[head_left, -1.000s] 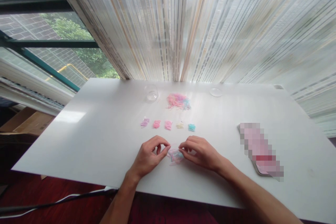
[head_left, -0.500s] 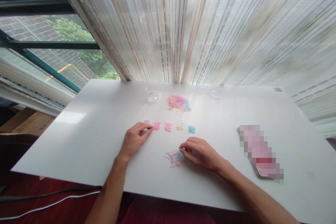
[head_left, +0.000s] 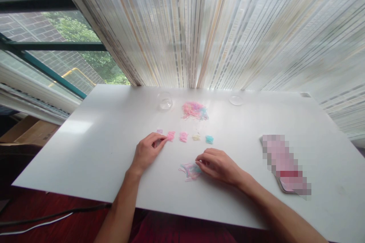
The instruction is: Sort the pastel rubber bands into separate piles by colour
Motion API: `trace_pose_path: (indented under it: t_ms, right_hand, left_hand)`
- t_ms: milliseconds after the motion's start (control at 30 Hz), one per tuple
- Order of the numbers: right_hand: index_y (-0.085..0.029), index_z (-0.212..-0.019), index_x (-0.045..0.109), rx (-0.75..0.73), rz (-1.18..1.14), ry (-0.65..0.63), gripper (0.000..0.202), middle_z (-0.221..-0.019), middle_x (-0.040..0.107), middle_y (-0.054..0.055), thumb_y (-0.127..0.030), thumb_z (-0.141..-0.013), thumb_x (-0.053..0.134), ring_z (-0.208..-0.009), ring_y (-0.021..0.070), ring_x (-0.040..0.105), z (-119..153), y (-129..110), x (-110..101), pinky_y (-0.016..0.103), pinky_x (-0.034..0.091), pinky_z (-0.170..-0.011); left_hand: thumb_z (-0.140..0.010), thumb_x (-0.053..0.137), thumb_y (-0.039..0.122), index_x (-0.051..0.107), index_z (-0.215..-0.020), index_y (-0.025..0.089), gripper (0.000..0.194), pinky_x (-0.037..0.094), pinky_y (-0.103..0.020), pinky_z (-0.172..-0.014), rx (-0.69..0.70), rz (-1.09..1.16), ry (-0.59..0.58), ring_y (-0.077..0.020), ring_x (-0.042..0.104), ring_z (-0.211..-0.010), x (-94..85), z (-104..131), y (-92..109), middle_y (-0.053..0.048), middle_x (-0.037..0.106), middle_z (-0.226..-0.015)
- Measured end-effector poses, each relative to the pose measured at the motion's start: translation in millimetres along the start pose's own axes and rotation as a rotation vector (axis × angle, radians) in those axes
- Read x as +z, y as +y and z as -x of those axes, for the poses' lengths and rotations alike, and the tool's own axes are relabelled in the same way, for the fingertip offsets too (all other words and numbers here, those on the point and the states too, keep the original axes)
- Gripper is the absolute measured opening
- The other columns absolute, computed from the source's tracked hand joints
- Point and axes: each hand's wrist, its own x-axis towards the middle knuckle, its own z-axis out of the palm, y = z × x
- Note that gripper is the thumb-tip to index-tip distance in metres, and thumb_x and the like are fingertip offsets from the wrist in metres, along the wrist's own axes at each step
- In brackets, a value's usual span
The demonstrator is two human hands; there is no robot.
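My left hand (head_left: pixel 149 147) is pinched, its fingertips at the left edge of a small hot-pink pile of thin bands (head_left: pixel 170 136). Whether a band sits between those fingertips is too small to tell. Along the same row lie a lilac pile (head_left: pixel 159 131), a lighter pink pile (head_left: pixel 183 136), a pale yellow pile (head_left: pixel 196 137) and a turquoise pile (head_left: pixel 209 139). My right hand (head_left: pixel 215 162) hovers low by the right side of a loose mixed pile of pastel bands (head_left: pixel 190 171), thumb and forefinger together. What they hold, if anything, cannot be made out.
Farther back on the white table (head_left: pixel 94 155) lies a bigger mixed heap of bands (head_left: pixel 195 110). A clear round container (head_left: pixel 165 103) stands left of it, a clear round lid (head_left: pixel 236 100) right. A phone-shaped pink object (head_left: pixel 285 165), blurred out, lies at right. Curtains (head_left: pixel 194 26) hang behind.
Both hands keep nearly the same pose beside the same piles. The whole view has shifted very slightly; no pile has visibly changed.
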Motion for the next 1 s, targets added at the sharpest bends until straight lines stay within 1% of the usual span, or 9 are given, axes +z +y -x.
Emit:
trace_pose_path:
  t_ms: [300, 500, 800, 1000]
  right_hand:
    - [-0.020, -0.091, 0.067, 0.006, 0.002, -0.012, 0.019, -0.074, 0.068, 0.004, -0.021, -0.099, 0.049, -0.067, 0.0155, 0.060, 0.7, -0.4, -0.7, 0.026, 0.045, -0.064]
    - [-0.019, -0.090, 0.066, 0.004, 0.000, -0.007, 0.019, -0.074, 0.068, 0.004, -0.020, -0.099, 0.050, -0.066, 0.0157, 0.059, 0.4, -0.1, -0.4, 0.027, 0.044, -0.063]
    - [-0.019, -0.089, 0.067, -0.006, -0.001, 0.009, 0.020, -0.073, 0.067, 0.004, -0.020, -0.098, 0.050, -0.064, 0.0153, 0.058, 0.4, -0.6, -0.3, 0.026, 0.043, -0.061]
    - [-0.019, -0.089, 0.067, -0.016, 0.010, 0.006, 0.020, -0.072, 0.067, 0.003, -0.022, -0.099, 0.049, -0.064, 0.0153, 0.058, 0.2, -0.2, 0.9, 0.027, 0.043, -0.061]
  left_hand:
    - [-0.093, 0.065, 0.034, 0.076, -0.093, 0.023, 0.016, 0.044, -0.024, -0.063, 0.008, -0.026, 0.003, -0.0121, 0.052, -0.060, 0.5, 1.9, 1.7, -0.001, 0.071, -0.085]
    - [-0.093, 0.065, 0.034, 0.075, -0.093, 0.022, 0.016, 0.043, -0.024, -0.061, -0.011, 0.004, 0.009, -0.0119, 0.051, -0.060, 1.5, 2.6, 0.3, -0.001, 0.071, -0.085]
    - [-0.094, 0.064, 0.034, 0.074, -0.091, 0.021, 0.017, 0.045, -0.024, -0.063, -0.010, 0.001, 0.033, -0.0122, 0.052, -0.060, 3.5, 2.6, -2.7, -0.002, 0.072, -0.085]
    - [-0.092, 0.065, 0.035, 0.075, -0.092, 0.021, 0.017, 0.046, -0.025, -0.066, -0.037, -0.008, 0.035, -0.0115, 0.052, -0.060, 3.9, 3.1, -1.8, -0.001, 0.072, -0.088]
